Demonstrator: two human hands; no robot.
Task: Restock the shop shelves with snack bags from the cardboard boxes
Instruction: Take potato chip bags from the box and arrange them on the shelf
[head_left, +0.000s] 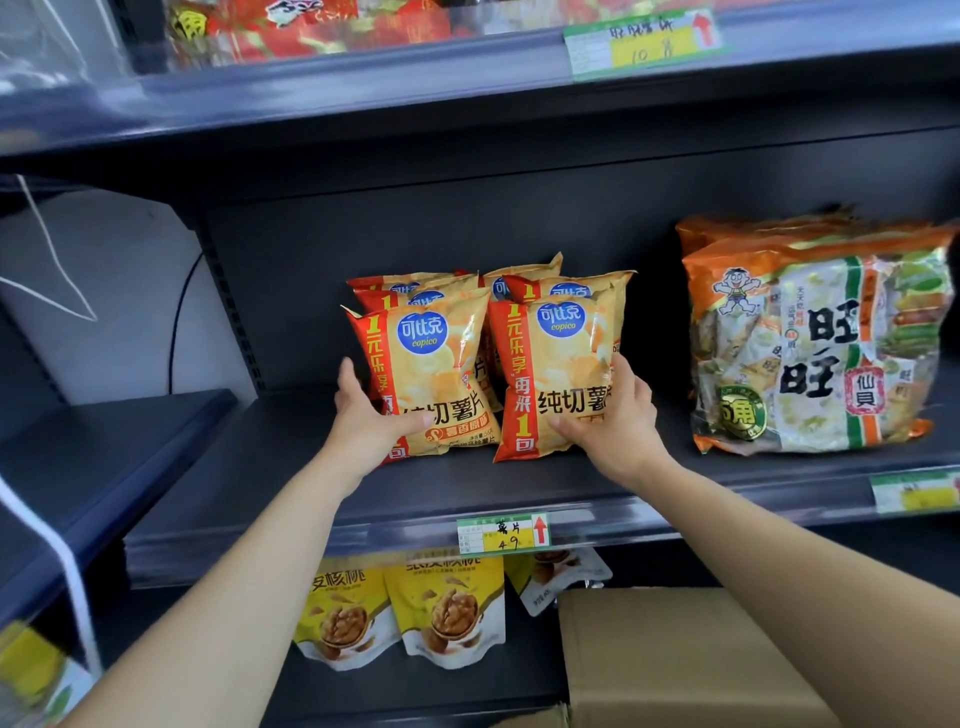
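Orange foil sits under both grips. The left hand (366, 415) lays its thumb across the lower front of the left chip bag (441, 364) and wraps its fingers round the bag's outer edge. The right hand (615, 415) mirrors it on the right chip bag (561, 374), thumb low on the front, fingers curled up the far side. The two bags stand upright between the palms, side by side and touching. Whether their bottoms rest on the shelf (249, 467) or hang just above it is hard to tell, since the hands cover the lower corners. Just behind the fingertips stand more chip bags (415, 291) of the same kind, in two rows.

This looks like the placing step, with a front pair being set before the rows. The next move probably calls for seating both bags flat and easing the grip off evenly, as such light, puffy bags may tip forward. Then comes a reach down for more stock.

Both palms face each other, wrists bent slightly back, forearms stretched up and forward from the lower corners of the view.

Right of the right hand, well apart, stands a rice cracker pack (810, 343). Below the wrists a price tag (503, 535) sits on the shelf lip. Lower down are walnut bags (447, 618), with the cardboard box (675, 654) under the right forearm
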